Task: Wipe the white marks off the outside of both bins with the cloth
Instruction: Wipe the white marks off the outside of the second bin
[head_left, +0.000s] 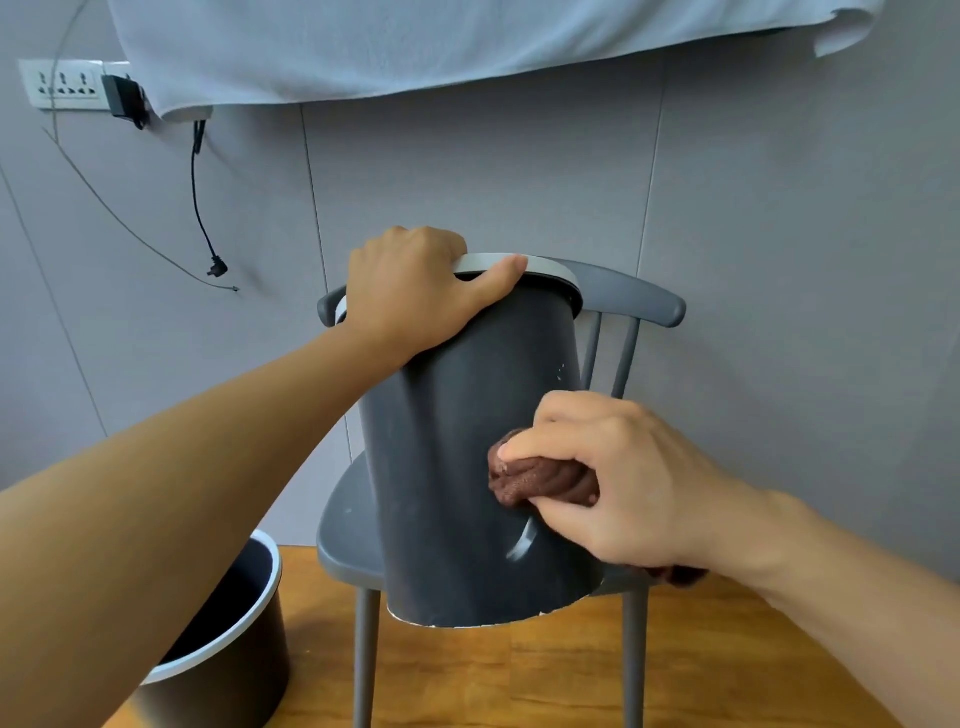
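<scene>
while the left hand (415, 291) grips the rim of the tilted bin (457, 467) on the chair (343, 525), the right hand (613, 483) pinches the bunched cloth (535, 480) against its side; a white smear, probably, just below needs rubbing next; second bin (218, 670) left of the chair waits.

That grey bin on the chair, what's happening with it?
A person is cleaning it. The left hand grips the rim of the grey bin, tilting it on the chair, while the right hand presses a brown cloth against its side. A white smear remains just below. A second bin waits on the floor.
</scene>
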